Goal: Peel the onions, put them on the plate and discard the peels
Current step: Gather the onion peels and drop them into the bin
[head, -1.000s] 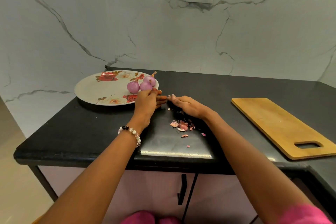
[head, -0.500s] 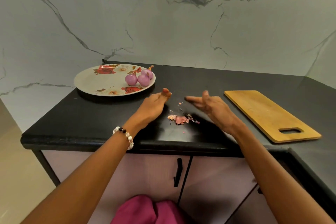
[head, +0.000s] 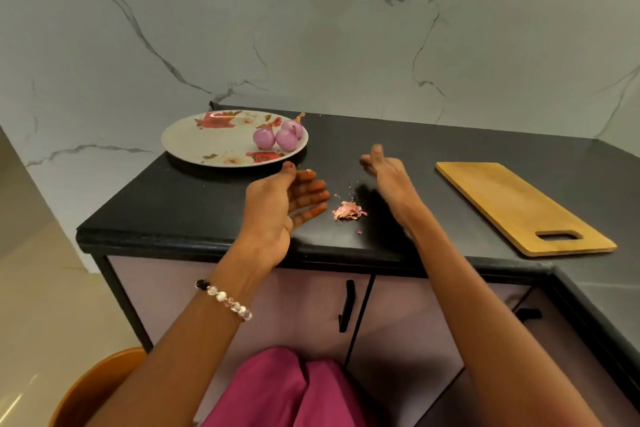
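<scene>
Both hands now lifted off the counter, fingers loose and holding nothing: left hand at 9 o'clock of the peels, right hand at 1 o'clock (previously touching). Three onions remain on the plate.

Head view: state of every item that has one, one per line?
onions: three, peeled, on the plate
plate: on the counter, holding the onions
peels: small pile on the counter, not discarded
left hand: open, holding nothing
right hand: open, holding nothing
cutting board: flat, bare
cabinet doors: closed
</scene>
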